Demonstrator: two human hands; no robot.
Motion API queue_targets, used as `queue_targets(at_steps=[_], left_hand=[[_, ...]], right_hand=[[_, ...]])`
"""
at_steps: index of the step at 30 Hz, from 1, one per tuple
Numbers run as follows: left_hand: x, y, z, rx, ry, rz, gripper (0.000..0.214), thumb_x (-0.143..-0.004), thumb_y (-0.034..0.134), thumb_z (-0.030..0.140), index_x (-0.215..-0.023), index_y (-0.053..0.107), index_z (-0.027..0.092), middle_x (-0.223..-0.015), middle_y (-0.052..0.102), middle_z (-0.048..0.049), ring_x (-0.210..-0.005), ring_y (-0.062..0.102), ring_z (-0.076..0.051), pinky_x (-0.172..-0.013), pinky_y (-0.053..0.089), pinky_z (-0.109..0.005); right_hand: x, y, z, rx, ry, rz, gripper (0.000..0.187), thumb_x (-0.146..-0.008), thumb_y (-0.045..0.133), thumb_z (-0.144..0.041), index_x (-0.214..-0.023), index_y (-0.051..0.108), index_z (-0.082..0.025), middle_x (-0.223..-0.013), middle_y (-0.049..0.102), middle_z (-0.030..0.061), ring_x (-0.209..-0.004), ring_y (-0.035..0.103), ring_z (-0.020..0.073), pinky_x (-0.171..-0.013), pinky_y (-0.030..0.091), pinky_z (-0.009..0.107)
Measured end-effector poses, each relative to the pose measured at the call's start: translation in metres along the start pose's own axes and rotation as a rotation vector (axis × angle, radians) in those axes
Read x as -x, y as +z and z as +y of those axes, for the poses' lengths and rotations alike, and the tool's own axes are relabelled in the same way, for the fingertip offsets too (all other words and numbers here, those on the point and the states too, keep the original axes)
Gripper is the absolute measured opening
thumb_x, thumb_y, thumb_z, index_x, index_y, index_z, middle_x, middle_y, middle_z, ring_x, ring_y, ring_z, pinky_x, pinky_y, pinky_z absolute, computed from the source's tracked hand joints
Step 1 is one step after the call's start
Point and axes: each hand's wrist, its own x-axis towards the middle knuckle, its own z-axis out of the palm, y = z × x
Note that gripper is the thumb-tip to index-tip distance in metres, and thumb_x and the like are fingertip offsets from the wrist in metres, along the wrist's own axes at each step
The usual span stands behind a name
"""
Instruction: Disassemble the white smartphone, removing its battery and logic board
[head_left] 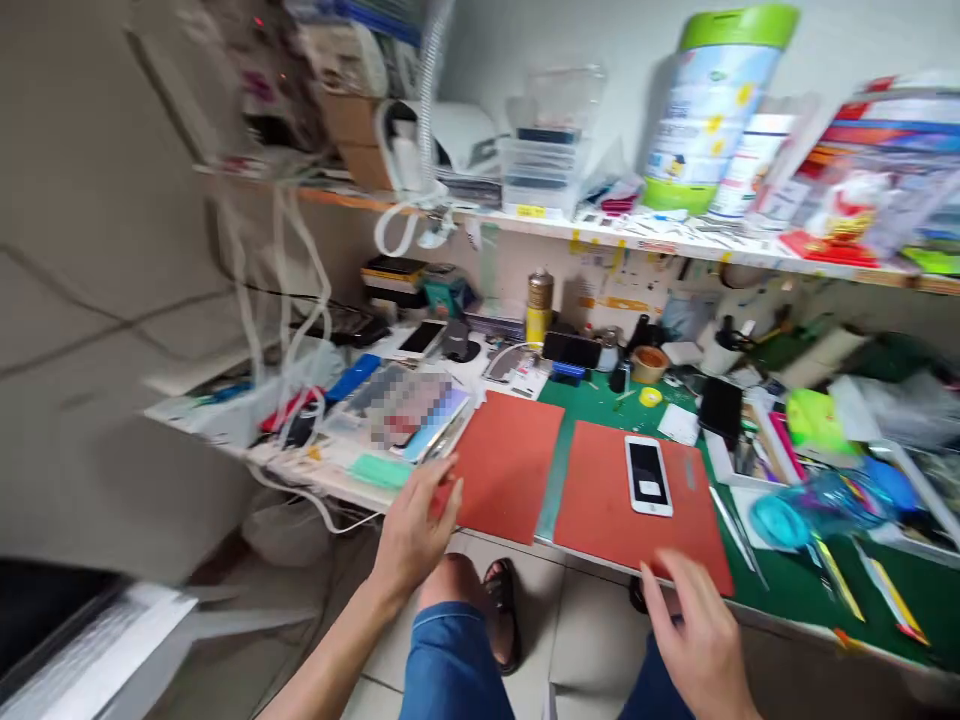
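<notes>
My left hand [421,522] is at the front left corner of the left orange-red mat [510,465], thumb and fingers apart and nothing visible between them. Just off the front edge of the right orange-red mat [600,500] is my right hand [694,622], fingers loosely bent and apart, holding nothing I can see. A white smartphone [649,476] with a dark screen lies flat on the right mat, beyond my right hand. On its screen shows a small white rectangle. Neither hand touches the phone.
Tweezers [738,535], a blue translucent bottle [825,508] and a black phone [721,408] lie to the right on a green mat [795,575]. A plastic box [375,400] sits left. Behind stands a spray can [538,308] beneath a loaded shelf [645,235].
</notes>
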Motion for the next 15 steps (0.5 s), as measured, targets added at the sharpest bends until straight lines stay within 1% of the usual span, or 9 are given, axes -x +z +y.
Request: queue_targets(at_steps=[1, 2, 3, 4, 6, 9, 11, 13, 15], left_hand=[[0.009, 0.01, 0.012, 0.084, 0.116, -0.043, 0.036, -0.108, 0.06, 0.025, -0.143, 0.064, 0.026, -0.126, 0.078, -0.0089, -0.112, 0.077, -0.022, -0.106, 0.062, -0.039], [0.016, 0.019, 0.024, 0.15, 0.197, -0.094, 0.038, -0.107, 0.06, 0.023, -0.144, 0.064, 0.028, -0.126, 0.079, -0.0077, -0.112, 0.078, -0.021, -0.102, 0.063, -0.035], [0.024, 0.028, 0.035, 0.198, 0.243, -0.141, 0.039, -0.108, 0.059, 0.02, -0.146, 0.064, 0.029, -0.126, 0.08, -0.0073, -0.113, 0.078, -0.02, -0.1, 0.064, -0.032], [0.032, 0.036, 0.045, 0.226, 0.256, -0.185, 0.041, -0.108, 0.056, 0.019, -0.147, 0.063, 0.03, -0.126, 0.081, -0.0074, -0.113, 0.079, -0.02, -0.098, 0.065, -0.03], [0.054, 0.048, 0.059, 0.262, 0.259, -0.251, 0.043, -0.109, 0.051, 0.018, -0.149, 0.062, 0.03, -0.124, 0.082, -0.0083, -0.11, 0.081, -0.021, -0.096, 0.067, -0.03], [0.106, 0.054, 0.064, 0.292, 0.35, -0.446, 0.05, -0.108, 0.048, 0.018, -0.154, 0.059, 0.031, -0.126, 0.081, -0.0107, -0.109, 0.082, -0.024, -0.096, 0.068, -0.033], [0.148, 0.055, 0.059, 0.301, 0.306, -0.546, 0.054, -0.107, 0.048, 0.017, -0.158, 0.056, 0.032, -0.13, 0.08, -0.0109, -0.114, 0.081, -0.024, -0.102, 0.067, -0.035], [0.192, 0.055, 0.05, 0.307, 0.188, -0.631, 0.058, -0.106, 0.046, 0.015, -0.16, 0.053, 0.034, -0.133, 0.079, -0.0093, -0.117, 0.08, -0.023, -0.103, 0.066, -0.033], [0.231, 0.052, 0.035, 0.281, 0.051, -0.684, 0.062, -0.103, 0.046, 0.015, -0.159, 0.054, 0.041, -0.131, 0.08, -0.0057, -0.113, 0.081, -0.023, -0.102, 0.067, -0.032]], right_hand=[[-0.014, 0.002, 0.007, 0.102, 0.067, -0.046, 0.041, -0.111, 0.057, -0.052, -0.134, 0.065, -0.019, -0.119, 0.074, 0.0143, -0.108, 0.071, 0.0289, -0.096, 0.06, 0.045], [-0.029, 0.005, 0.013, 0.197, 0.128, -0.087, 0.051, -0.11, 0.055, -0.058, -0.138, 0.062, -0.015, -0.125, 0.072, 0.0187, -0.115, 0.068, 0.0341, -0.099, 0.058, 0.049], [-0.044, 0.01, 0.017, 0.277, 0.18, -0.129, 0.063, -0.108, 0.054, -0.064, -0.141, 0.059, -0.011, -0.129, 0.07, 0.0231, -0.119, 0.065, 0.0386, -0.099, 0.056, 0.052], [-0.057, 0.015, 0.021, 0.34, 0.237, -0.17, 0.071, -0.106, 0.054, -0.068, -0.144, 0.056, -0.008, -0.131, 0.069, 0.0261, -0.119, 0.064, 0.0411, -0.1, 0.055, 0.053], [-0.074, 0.027, 0.023, 0.402, 0.331, -0.256, 0.074, -0.104, 0.055, -0.065, -0.148, 0.052, -0.005, -0.128, 0.068, 0.0275, -0.117, 0.063, 0.0422, -0.098, 0.053, 0.051], [-0.082, 0.04, 0.024, 0.41, 0.413, -0.299, 0.07, -0.101, 0.059, -0.053, -0.149, 0.05, -0.003, -0.121, 0.069, 0.0281, -0.112, 0.065, 0.0424, -0.096, 0.051, 0.05], [-0.083, 0.043, 0.026, 0.402, 0.451, -0.306, 0.073, -0.096, 0.064, -0.049, -0.148, 0.049, 0.0, -0.116, 0.069, 0.0292, -0.11, 0.066, 0.0438, -0.097, 0.049, 0.051], [-0.087, 0.045, 0.029, 0.394, 0.5, -0.32, 0.08, -0.089, 0.069, -0.049, -0.147, 0.049, 0.002, -0.113, 0.069, 0.0309, -0.109, 0.067, 0.0465, -0.096, 0.049, 0.053], [-0.092, 0.047, 0.03, 0.38, 0.558, -0.328, 0.086, -0.08, 0.075, -0.051, -0.143, 0.052, 0.003, -0.114, 0.068, 0.0347, -0.109, 0.067, 0.0503, -0.094, 0.05, 0.055]])
